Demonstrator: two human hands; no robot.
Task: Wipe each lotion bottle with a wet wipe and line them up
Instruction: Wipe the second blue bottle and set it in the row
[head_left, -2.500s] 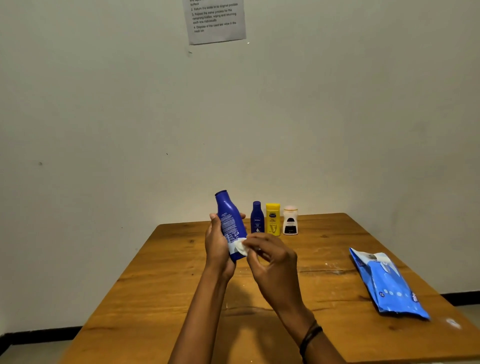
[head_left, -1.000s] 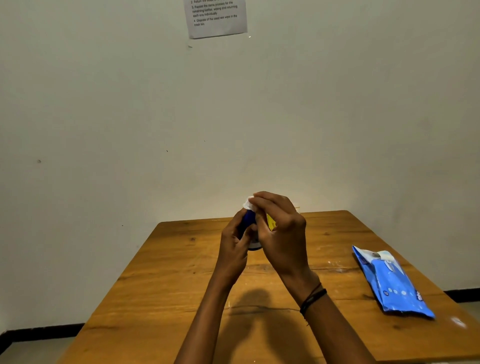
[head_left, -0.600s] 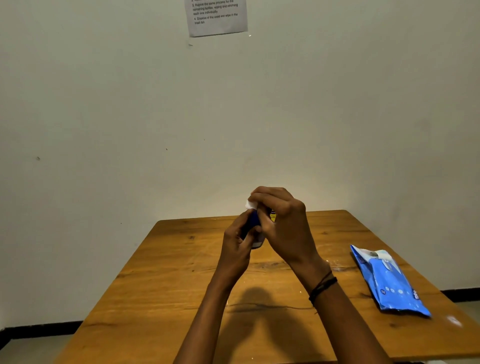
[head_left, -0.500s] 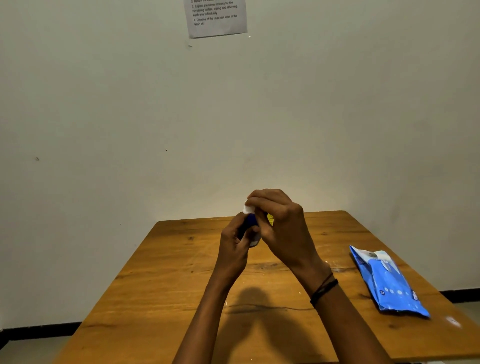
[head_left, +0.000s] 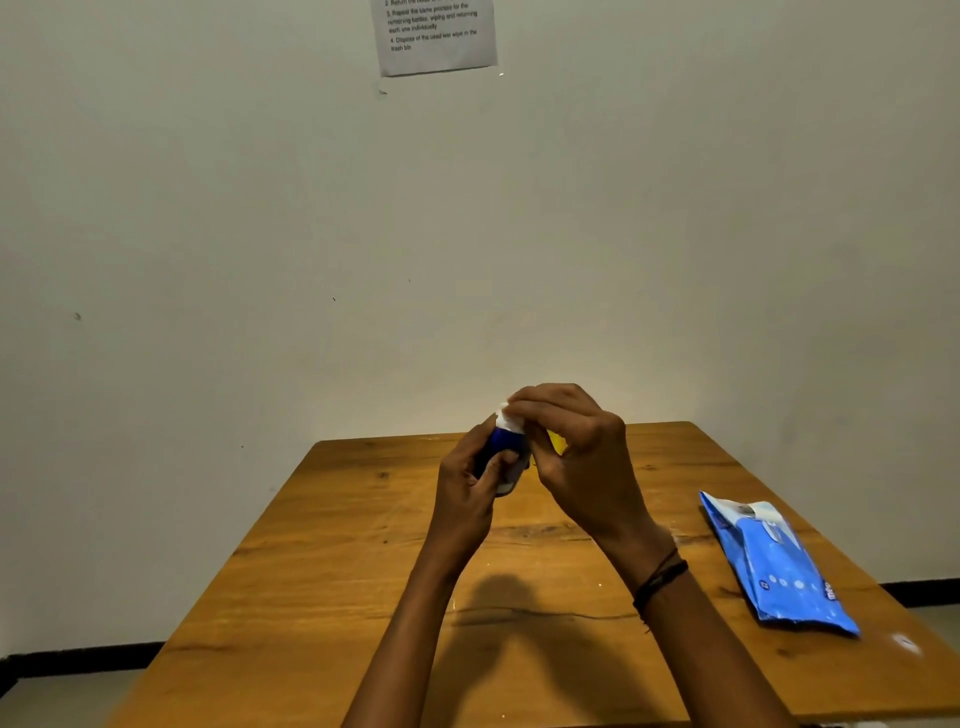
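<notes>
wet wipe (head_left: 506, 417) moved from lower end to top of blue bottle (head_left: 502, 445). left hand (head_left: 466, 491) grips bottle, right hand (head_left: 584, 460) pinches wipe; wipe pack (head_left: 774, 566) near right edge of counter (head_left: 353, 571).

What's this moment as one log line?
left hand: grips blue bottle | right hand: pinches wet wipe on its top | wipes pack: on table
</notes>
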